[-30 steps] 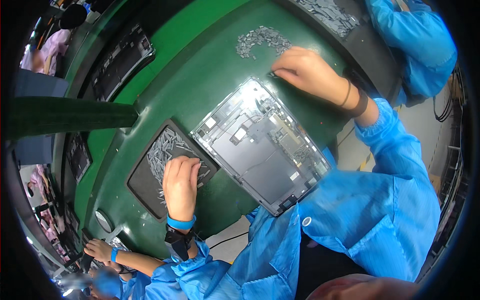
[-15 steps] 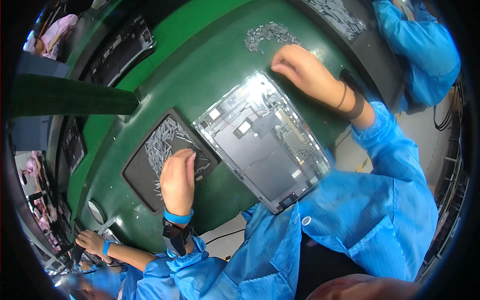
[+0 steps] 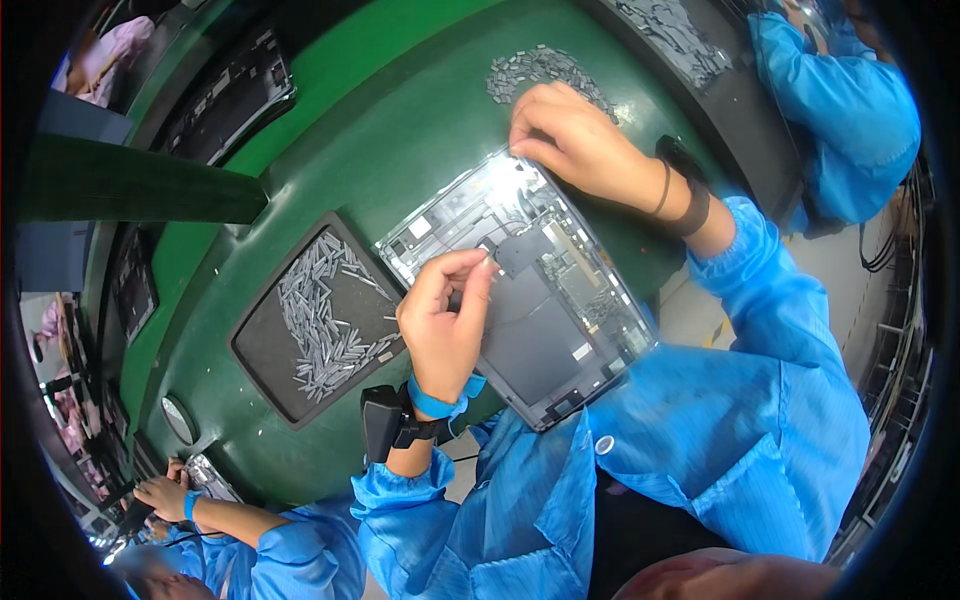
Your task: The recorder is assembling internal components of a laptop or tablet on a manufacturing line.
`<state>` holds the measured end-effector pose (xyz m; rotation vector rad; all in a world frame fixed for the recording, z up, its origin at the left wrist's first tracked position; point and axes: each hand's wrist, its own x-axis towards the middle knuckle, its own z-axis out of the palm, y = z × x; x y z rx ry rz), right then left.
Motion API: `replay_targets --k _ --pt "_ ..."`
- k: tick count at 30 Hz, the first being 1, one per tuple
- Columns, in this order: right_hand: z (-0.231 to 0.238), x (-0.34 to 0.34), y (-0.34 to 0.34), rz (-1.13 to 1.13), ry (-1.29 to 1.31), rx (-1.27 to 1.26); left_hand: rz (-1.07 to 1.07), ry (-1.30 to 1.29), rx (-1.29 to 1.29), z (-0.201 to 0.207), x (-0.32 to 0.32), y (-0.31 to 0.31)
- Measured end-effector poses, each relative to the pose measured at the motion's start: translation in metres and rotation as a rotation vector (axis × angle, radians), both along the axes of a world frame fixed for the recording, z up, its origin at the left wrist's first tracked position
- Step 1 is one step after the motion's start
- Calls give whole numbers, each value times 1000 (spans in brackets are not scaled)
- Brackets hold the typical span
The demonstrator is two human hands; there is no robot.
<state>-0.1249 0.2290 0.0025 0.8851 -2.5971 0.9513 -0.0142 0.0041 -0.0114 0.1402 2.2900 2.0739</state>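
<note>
An opened tablet housing [image 3: 525,345], with its circuit board and cables showing, lies slanted on the green table with its near corner against my blue smock. My left hand [image 3: 445,320] is over the housing's left part, thumb and forefinger pinched; a tiny pale bit may show at the tips, too small to name. At the housing's far corner, my right hand [image 3: 575,135] has thumb and forefinger pinched together, and what they hold, if anything, is hidden. Left of the housing, a dark tray [image 3: 262,352] carries many thin grey strips [image 3: 325,310].
Small grey pieces [image 3: 540,68] lie heaped beyond my right hand. Another tray of grey parts [image 3: 680,45] stands far right, near a person in a blue sleeve [image 3: 840,110]. A green post [image 3: 150,180] rises at left; a co-worker's hand [image 3: 165,492] is at lower left.
My left hand has moved right from the tray of strips to over the tablet housing. My right hand has come left and slightly down to the housing's far corner.
</note>
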Motion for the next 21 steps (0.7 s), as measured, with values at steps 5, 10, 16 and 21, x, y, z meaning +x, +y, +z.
replay_targets --k 5,10,16,21 --pt "21 9 -8 -62 -173 108 80 -105 156 4 0 3" --pt "8 14 -8 -111 -70 52 98 -107 150 1 2 5" --pt "19 25 -11 -231 -185 75 90 -108 153 3 -1 8" --pt "10 18 -29 -253 -88 154 125 -73 112 0 2 1"
